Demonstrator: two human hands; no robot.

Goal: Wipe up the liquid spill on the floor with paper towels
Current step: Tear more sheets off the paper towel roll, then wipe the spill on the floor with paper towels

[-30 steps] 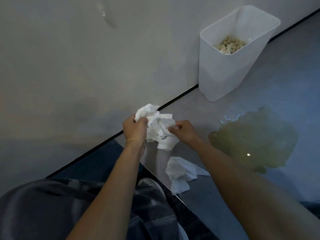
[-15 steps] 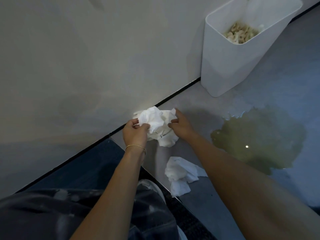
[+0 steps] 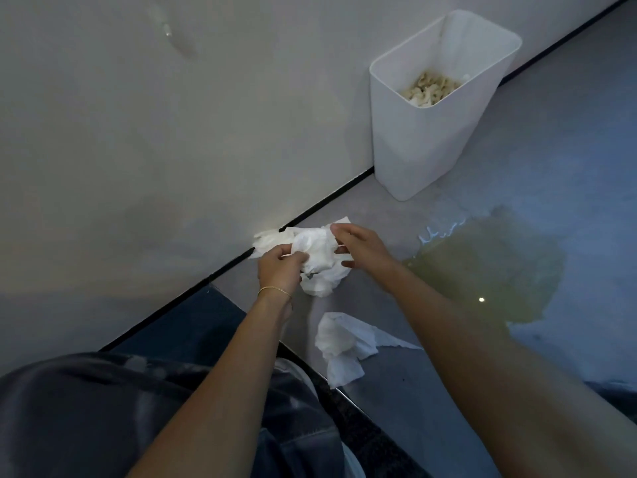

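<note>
A crumpled white paper towel (image 3: 315,258) is held in the air above the grey floor, close to the wall. My left hand (image 3: 279,269) grips its left side. My right hand (image 3: 358,248) holds its right side, fingers spread along the paper. A second crumpled paper towel (image 3: 339,345) lies on the floor below my hands. The yellowish liquid spill (image 3: 486,267) spreads over the floor to the right of my right forearm, apart from both towels.
A white bin (image 3: 427,143) with used paper inside stands against the wall, just beyond the spill. A dark baseboard strip (image 3: 320,205) runs along the wall's foot. My knee in dark trousers (image 3: 103,408) fills the lower left.
The towel has been pulled wider between my hands, with its left end now stretched toward the wall. The view has shifted, so the bin sits lower in the frame.
</note>
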